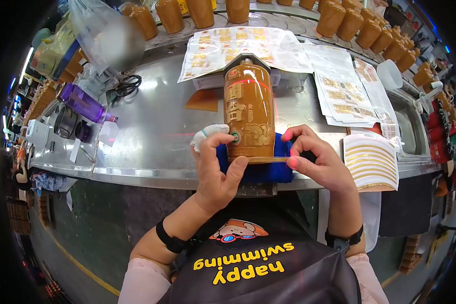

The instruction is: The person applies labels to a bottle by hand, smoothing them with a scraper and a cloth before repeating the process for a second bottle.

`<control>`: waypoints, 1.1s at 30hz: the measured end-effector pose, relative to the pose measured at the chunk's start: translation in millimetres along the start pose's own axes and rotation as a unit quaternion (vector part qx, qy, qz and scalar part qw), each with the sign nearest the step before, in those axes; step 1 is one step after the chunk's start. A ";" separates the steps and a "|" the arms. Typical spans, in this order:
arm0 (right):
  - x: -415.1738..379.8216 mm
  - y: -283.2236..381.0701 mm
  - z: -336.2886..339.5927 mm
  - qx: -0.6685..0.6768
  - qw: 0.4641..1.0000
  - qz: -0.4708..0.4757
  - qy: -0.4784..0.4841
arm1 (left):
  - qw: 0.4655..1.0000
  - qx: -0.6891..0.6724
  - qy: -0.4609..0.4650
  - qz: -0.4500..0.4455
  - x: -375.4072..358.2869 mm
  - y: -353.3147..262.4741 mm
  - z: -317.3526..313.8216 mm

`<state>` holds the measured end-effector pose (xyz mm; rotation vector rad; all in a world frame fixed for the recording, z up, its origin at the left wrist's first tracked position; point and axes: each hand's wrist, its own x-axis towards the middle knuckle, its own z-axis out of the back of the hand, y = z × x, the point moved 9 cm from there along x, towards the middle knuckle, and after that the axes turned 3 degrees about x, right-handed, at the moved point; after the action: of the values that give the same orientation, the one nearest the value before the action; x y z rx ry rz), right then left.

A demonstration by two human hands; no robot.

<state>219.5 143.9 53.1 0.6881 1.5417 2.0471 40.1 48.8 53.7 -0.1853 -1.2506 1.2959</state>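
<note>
A glossy brown bottle [251,111] with raised gold characters lies on a folded blue cloth [283,172], its neck pointing away from me. Along its base runs a thin gold strip [268,160], reaching out past the right side. My right hand [316,157] pinches that strip's free end between thumb and fingers; red light falls on the fingertips. At the bottle's lower left, my left hand [215,169] is closed with a white cloth [207,136] at its fingers. The left thumb touches the bottle's base edge, near the strip's other end.
A sheet of curved gold strips [371,162] lies at the right edge of the metal table [147,126]. Label sheets [233,48] cover the holder behind the bottle. A purple water bottle [81,101] stands left. More brown bottles [200,12] line the conveyor; a sink [413,126] is right.
</note>
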 end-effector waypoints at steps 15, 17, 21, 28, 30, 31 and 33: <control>-0.2 -20.0 0.4 0.028 0.999 -0.038 -0.008 | 0.871 0.201 0.110 -0.435 -5.4 -62.1 -10.1; -0.1 -21.0 0.0 0.050 0.998 -0.047 -0.012 | 0.864 0.192 0.112 -0.452 -4.1 -63.1 -14.2; 0.1 -20.9 0.5 0.047 0.998 -0.043 -0.009 | 0.841 0.195 0.130 -0.487 -3.1 -70.1 -20.8; 0.5 -24.0 -0.6 0.061 0.997 -0.044 -0.011 | 0.843 0.262 0.153 -0.444 3.7 -72.7 -38.4; -0.7 -22.8 -0.4 0.052 0.998 -0.032 -0.008 | 0.890 0.256 0.104 -0.363 16.7 -64.6 -31.2; -1.4 -18.5 -0.4 0.041 0.999 -0.023 -0.004 | 0.904 0.250 0.093 -0.335 19.1 -61.0 -27.2; -2.2 -8.7 -0.2 0.034 0.999 -0.002 0.002 | 0.929 0.239 0.068 -0.274 18.6 -54.2 -15.5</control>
<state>221.7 144.4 44.4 0.7052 1.6203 2.0015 80.7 52.2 96.8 0.3970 -0.7556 1.0315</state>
